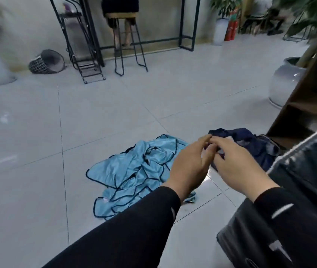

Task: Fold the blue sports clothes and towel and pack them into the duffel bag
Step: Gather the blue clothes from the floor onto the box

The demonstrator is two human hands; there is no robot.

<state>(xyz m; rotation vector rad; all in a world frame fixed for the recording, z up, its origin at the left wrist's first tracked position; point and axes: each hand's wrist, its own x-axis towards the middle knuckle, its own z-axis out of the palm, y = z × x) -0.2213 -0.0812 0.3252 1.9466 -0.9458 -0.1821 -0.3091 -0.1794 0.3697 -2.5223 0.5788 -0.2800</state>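
1. Two hands are seen meeting fingertip to fingertip above the floor: the left hand (pixel 190 163) and the right hand (pixel 239 167), fingers lightly bent. Something small and pale seems to be pinched between them, but through the blur it cannot be told whether anything is truly gripped.

2. Just behind and under the fingertips, the dark navy garment (pixel 250 144) is heaped on the tiles, crumpled and unfolded. It is judged soft, light and limp; a hold at a hem or waistband edge would let it be shaken flat.

3. Left of the hands, the light blue clothing (pixel 134 171) with dark piping is spread in a rumpled pile. Its sheen suggests a slick, slippery fabric, so folds are likely to slide; corners or the piped edges are judged the best places to be taken hold of.

4. Right of and nearer than the hands, a black duffel bag (pixel 308 180) is seen, partly cut off by the frame edge; its opening is not shown.

5. No separate towel can be told apart from the blue pile.
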